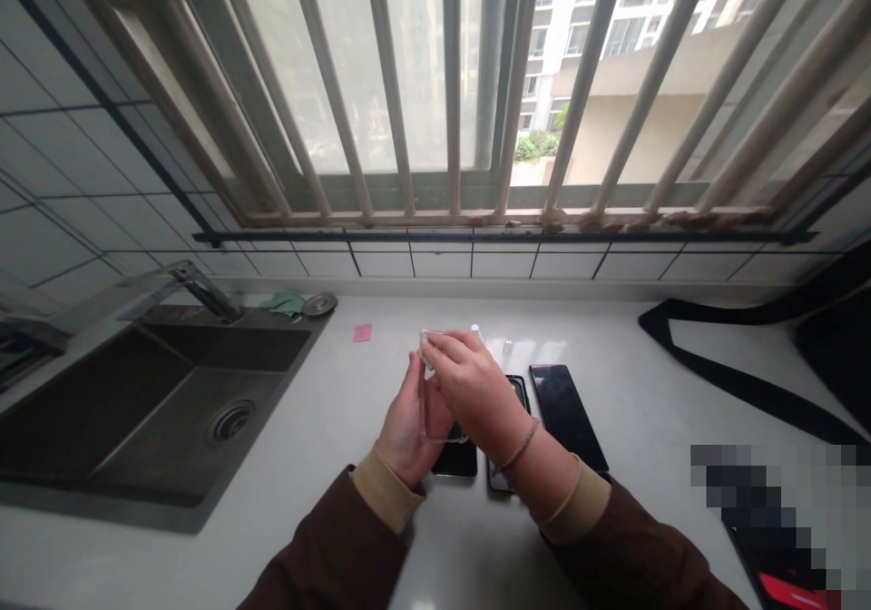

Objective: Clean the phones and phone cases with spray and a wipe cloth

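Note:
My left hand [414, 421] is closed around a transparent phone case [423, 410], held upright above the counter. My right hand [469, 376], with a bracelet at the wrist, reaches across; its fingers are bent over the upper end of the case and pressed to it. Whether anything small lies under those fingertips is hidden. Below the hands lies a dark phone [457, 461], partly covered. Another phone with a black edge [500, 481] is mostly behind my right wrist. To the right, a larger black phone [566, 415] lies flat on the counter.
A pink paper square [362, 333] and a small white cap [474, 329] lie on the white counter [299, 465]. A steel sink [204, 492] with a faucet [208, 290] is at left, a green cloth [284, 303] behind it. A black strap [741, 383] lies right. Window bars rise behind.

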{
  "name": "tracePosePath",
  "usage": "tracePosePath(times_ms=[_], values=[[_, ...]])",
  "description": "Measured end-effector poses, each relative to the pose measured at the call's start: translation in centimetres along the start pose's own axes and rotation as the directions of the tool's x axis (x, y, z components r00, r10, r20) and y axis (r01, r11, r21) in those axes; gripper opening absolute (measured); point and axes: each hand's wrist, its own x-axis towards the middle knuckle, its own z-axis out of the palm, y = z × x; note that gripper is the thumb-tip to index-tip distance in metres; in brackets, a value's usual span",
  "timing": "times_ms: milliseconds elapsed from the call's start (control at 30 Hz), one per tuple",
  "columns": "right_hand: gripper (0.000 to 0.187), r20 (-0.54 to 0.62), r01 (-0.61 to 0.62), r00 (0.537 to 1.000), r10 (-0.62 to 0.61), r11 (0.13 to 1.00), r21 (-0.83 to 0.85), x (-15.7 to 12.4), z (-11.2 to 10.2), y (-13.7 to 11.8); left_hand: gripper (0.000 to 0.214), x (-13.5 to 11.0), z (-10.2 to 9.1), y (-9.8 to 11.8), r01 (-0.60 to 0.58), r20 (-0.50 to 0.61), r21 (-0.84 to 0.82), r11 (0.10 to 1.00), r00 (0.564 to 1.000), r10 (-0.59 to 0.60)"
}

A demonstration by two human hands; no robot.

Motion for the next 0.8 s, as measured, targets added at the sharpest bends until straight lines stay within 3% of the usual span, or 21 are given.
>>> tracePosePath(times_ms=[133,333,567,800], values=[[0.033,0.010,-0.009,1.000,0.009,1.000,-0.013,0.0,0.2,0.0,0.043,0.1,-0.2,-0.1,-0.005,0.022,0.040,0.999,1.000,0.005],[0.035,0.020,-0.061,0.998,0.062,0.998,-0.028,-0.3,0.2,0.8,0.048,0.3,-1.6,0.0,0.100,0.040,0.218,0.971,0.993,-0.111],[0.034,0.086,-0.119,0.989,0.124,0.991,-0.062,-0.2,-0.2,0.4,0.050,0.3,-1.7,-0.3,0.083,-0.019,0.272,0.959,0.997,-0.081],[0.031,-0.007,0.107,0.994,-0.107,0.994,0.027,0.3,-0.6,0.9,0.045,0.1,-0.5,0.5,0.009,0.044,0.193,0.981,0.999,-0.018]])
